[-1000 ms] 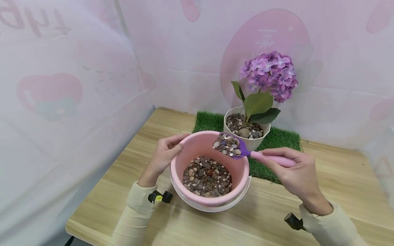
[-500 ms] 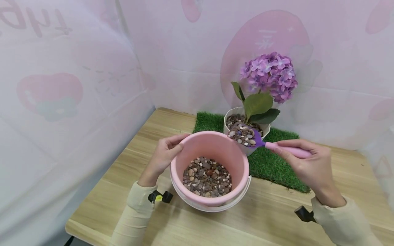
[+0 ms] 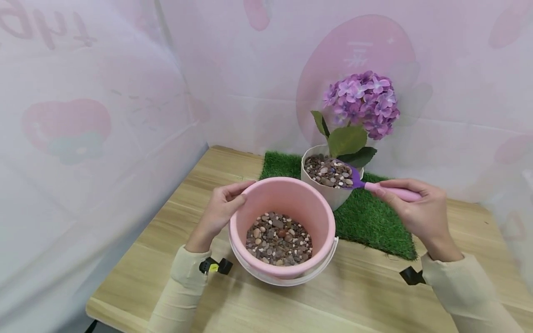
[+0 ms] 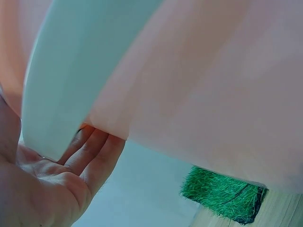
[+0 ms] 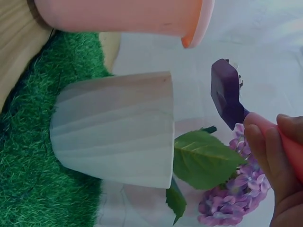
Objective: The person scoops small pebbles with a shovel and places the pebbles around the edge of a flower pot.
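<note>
My left hand (image 3: pixel 221 209) grips the rim of a pink bucket (image 3: pixel 283 194) at its left side, thumb on top and fingers under the outer edge. Pebbles (image 3: pixel 279 240) cover the bottom of the bucket. In my right hand (image 3: pixel 422 212) is the pink handle of a small trowel (image 3: pixel 357 178) with a purple blade, heaped with pebbles. That blade is above the white flowerpot (image 3: pixel 329 194), and the right wrist view shows it raised clear of the rim. Purple hydrangea flowers (image 3: pixel 368 104) and green leaves rise from the pot, which holds pebbles too.
Under the pot lies a green artificial grass mat (image 3: pixel 374 231) on the wooden table (image 3: pixel 175 208). The bucket's white handle (image 3: pixel 291 282) hangs down in front. A pale printed curtain (image 3: pixel 250 69) closes off the back and left.
My right hand has carried the loaded trowel from above the bucket to the right and away from me, over the flowerpot. My left hand keeps its grip on the bucket rim.
</note>
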Available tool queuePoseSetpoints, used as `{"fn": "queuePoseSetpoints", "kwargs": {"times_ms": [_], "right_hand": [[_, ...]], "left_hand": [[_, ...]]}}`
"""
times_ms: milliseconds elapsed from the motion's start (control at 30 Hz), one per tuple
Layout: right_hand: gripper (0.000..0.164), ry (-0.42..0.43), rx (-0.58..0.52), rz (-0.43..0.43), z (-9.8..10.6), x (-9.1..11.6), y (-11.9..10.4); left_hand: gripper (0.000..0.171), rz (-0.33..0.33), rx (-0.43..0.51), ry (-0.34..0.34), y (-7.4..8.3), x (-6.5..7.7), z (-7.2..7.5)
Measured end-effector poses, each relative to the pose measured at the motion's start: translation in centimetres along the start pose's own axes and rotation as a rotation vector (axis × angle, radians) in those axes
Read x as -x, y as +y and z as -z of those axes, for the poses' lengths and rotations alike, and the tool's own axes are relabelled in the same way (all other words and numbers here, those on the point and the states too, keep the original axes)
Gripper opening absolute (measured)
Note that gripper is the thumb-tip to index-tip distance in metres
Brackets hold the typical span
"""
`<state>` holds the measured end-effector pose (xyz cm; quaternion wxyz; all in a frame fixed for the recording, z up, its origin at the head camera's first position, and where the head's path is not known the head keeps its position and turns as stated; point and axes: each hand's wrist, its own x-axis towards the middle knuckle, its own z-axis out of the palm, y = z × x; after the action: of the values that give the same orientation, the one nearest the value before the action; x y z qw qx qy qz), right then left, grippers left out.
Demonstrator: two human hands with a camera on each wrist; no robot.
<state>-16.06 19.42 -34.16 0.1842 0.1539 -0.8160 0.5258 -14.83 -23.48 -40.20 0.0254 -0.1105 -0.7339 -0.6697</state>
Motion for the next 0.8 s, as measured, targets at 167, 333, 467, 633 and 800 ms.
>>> {"fn": "queuePoseSetpoints", "kwargs": {"times_ms": [167, 333, 467, 633, 800], "right_hand": [[0.021, -0.003, -0.007, -0.006, 0.0, -0.6, 1.4], [0.023, -0.004, -0.003, -0.026, -0.2, -1.1, 3.0], [0.026, -0.011, -0.003, -0.053, -0.3, -1.5, 4.1], [0.026, -0.016, -0.001, -0.059, -0.6, -2.0, 5.0], [0.027, -0.022, 0.006, -0.079, -0.8, -2.4, 5.7]], "left_hand": [[0.042, -0.01, 0.001, -0.006, -0.1, -0.1, 0.0], [0.042, -0.006, 0.014, -0.008, -0.3, -0.1, -0.1], [0.042, -0.004, 0.009, -0.007, -0.4, -0.1, -0.1], [0.042, -0.005, 0.004, -0.006, -0.3, -0.1, 0.0], [0.042, -0.006, 0.001, -0.005, -0.2, -0.1, 0.1]]}}
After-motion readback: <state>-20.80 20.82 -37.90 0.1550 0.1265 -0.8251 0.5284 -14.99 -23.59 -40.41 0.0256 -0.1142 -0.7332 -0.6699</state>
